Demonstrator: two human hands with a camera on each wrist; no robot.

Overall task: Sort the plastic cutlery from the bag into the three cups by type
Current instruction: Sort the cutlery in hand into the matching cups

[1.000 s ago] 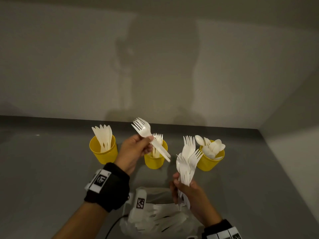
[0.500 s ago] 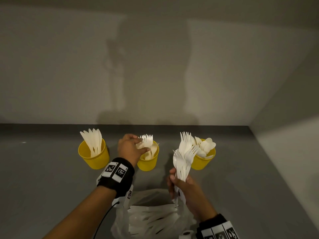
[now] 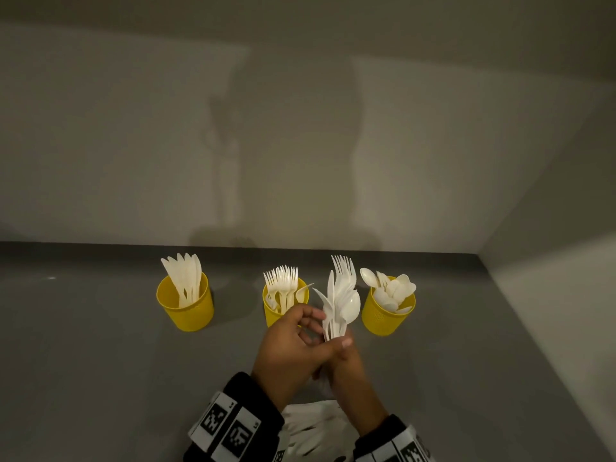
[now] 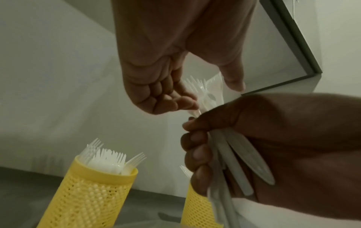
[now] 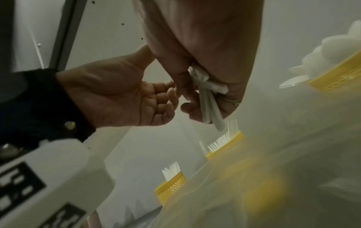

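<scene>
Three yellow cups stand in a row: the left cup [image 3: 185,310] holds knives, the middle cup [image 3: 271,315] forks, the right cup [image 3: 386,320] spoons. My right hand [image 3: 341,346] grips a mixed bundle of white cutlery [image 3: 341,301] upright by the handles, between the middle and right cups. My left hand [image 3: 313,325] is right beside the bundle, its loosely curled fingers touching the pieces and its thumb apart. The left wrist view shows those fingers [image 4: 175,103] against the bundle [image 4: 210,94], with nothing pinched. The clear bag [image 3: 310,425] with more cutlery lies below my hands.
The grey tabletop [image 3: 100,361] meets a pale wall at the back and another wall on the right. Both wrists wear black bands with marker tags [image 3: 230,425].
My left hand set its fork into the middle cup, then came back right to the bundle. My right hand has kept its hold on the bundle.
</scene>
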